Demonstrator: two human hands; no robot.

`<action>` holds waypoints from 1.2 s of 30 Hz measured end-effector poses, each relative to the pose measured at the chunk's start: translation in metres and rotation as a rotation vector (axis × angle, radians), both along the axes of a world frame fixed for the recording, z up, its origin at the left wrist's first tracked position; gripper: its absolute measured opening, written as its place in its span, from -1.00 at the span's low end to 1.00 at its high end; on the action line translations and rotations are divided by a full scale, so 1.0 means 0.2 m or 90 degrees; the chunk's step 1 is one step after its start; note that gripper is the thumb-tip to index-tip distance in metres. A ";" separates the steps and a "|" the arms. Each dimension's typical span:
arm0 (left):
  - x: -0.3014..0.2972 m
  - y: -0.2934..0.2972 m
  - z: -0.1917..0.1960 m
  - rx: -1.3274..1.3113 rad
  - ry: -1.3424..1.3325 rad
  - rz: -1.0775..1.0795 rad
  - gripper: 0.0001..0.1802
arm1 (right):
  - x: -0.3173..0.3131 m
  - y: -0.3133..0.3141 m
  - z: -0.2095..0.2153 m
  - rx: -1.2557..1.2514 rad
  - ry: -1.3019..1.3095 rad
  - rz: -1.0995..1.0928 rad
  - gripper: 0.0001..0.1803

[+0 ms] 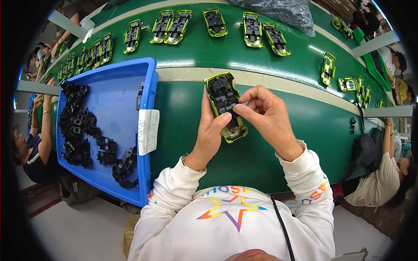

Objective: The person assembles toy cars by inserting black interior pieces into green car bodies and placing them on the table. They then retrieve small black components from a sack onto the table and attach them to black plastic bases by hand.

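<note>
My left hand (pixel 209 135) holds a toy car body (pixel 228 126) from its left side, the thumb lying across it. The open side of the body faces up, with a bright yellow-green shell around a black seat insert (pixel 224 93). At the insert's right edge, the thumb and forefinger of my right hand (pixel 267 117) come together in a pinch. The thumb tip touches the insert; whatever lies between those fingertips is too small or hidden to tell. My other right fingers are curled.
At left, a blue bin (pixel 150 87) holds several black plastic inserts (pixel 78 117); a paper label (pixel 148 130) hangs on its side. Similar car bodies (pixel 215 22) line the green belt (pixel 196 54) beyond. A clear plastic bag (pixel 283 13) lies at the back. Other people sit on both sides.
</note>
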State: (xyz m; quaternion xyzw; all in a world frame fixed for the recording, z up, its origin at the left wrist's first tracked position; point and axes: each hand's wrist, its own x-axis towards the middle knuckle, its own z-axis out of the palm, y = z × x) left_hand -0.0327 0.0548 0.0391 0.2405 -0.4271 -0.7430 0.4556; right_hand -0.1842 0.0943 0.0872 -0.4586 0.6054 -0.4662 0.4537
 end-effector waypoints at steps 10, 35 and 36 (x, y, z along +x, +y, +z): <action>0.01 0.01 -0.05 0.059 -0.002 -0.011 -0.23 | 0.05 -0.03 -0.09 0.026 -0.022 -0.017 -0.64; -0.16 -0.04 -0.08 -0.021 -0.063 -0.002 -0.28 | -0.39 -0.05 -0.15 -0.053 -0.135 -0.225 -0.60; -0.13 -0.04 -0.08 0.011 -0.075 -0.014 -0.30 | -0.48 -0.08 -0.17 -0.081 -0.102 -0.268 -0.60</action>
